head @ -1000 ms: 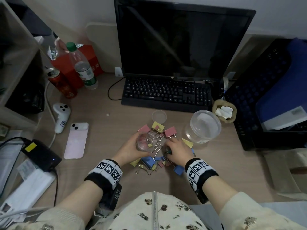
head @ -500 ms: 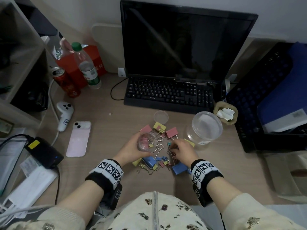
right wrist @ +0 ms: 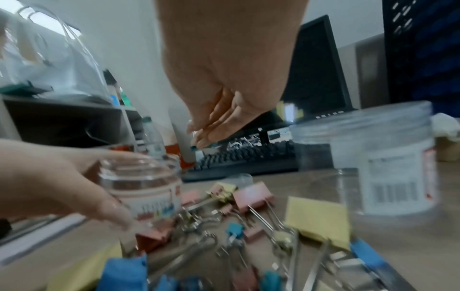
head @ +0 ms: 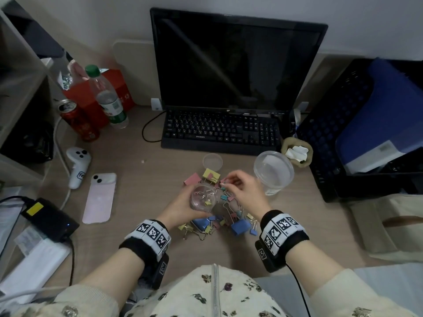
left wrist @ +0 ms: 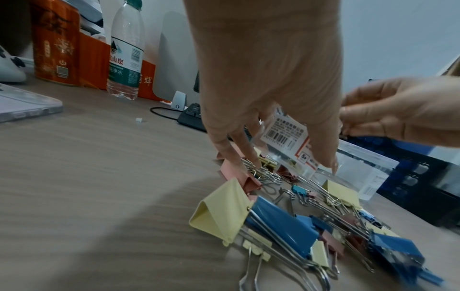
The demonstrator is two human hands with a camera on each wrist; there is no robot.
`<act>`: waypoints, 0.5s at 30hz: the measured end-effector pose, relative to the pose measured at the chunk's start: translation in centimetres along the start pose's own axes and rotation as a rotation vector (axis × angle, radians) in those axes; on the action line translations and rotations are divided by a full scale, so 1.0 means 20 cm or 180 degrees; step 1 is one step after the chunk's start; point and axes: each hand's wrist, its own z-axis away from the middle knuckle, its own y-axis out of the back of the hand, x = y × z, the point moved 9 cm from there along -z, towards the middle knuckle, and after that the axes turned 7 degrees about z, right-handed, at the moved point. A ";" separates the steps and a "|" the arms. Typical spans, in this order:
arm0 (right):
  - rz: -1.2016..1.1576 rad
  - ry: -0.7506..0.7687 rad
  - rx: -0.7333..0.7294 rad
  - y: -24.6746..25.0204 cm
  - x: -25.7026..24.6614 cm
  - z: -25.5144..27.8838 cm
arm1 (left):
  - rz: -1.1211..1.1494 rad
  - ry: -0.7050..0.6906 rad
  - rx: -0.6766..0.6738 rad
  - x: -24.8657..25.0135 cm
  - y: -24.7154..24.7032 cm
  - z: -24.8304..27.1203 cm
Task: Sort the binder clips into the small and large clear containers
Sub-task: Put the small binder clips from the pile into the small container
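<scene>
- A wood-grain worktop [head: 128,161] stands against a plain white wall [head: 229,5].
- Open pale shelving [head: 20,88] rises at the left edge.
- A pale board [head: 130,65] leans on the wall behind the dark monitor [head: 235,62].
- The lighting is dim and even.

Pastel binder clips [head: 219,221] heaped between small jar [head: 203,199] and large jar [head: 273,171].

The left hand [head: 180,205] is held low over the desk, its fingers [left wrist: 239,141] curled round the small clear container [head: 203,199]. The right hand [head: 246,189] is raised just beside it, a small teal clip [head: 223,183] pinched at the fingertips [right wrist: 201,140].
</scene>
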 end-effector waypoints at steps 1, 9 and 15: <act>-0.0089 0.0149 -0.0064 -0.01 -0.05 0.00 | 0.0000 -0.0020 -0.0025 0.01 -0.01 0.00; 0.0293 0.0510 0.0031 0.00 -0.12 0.01 | 0.0063 -0.0069 -0.0159 0.06 -0.05 -0.01; 0.1418 -0.0179 -0.0639 -0.09 0.17 -0.01 | 0.0023 0.0065 -0.0019 -0.01 0.03 0.01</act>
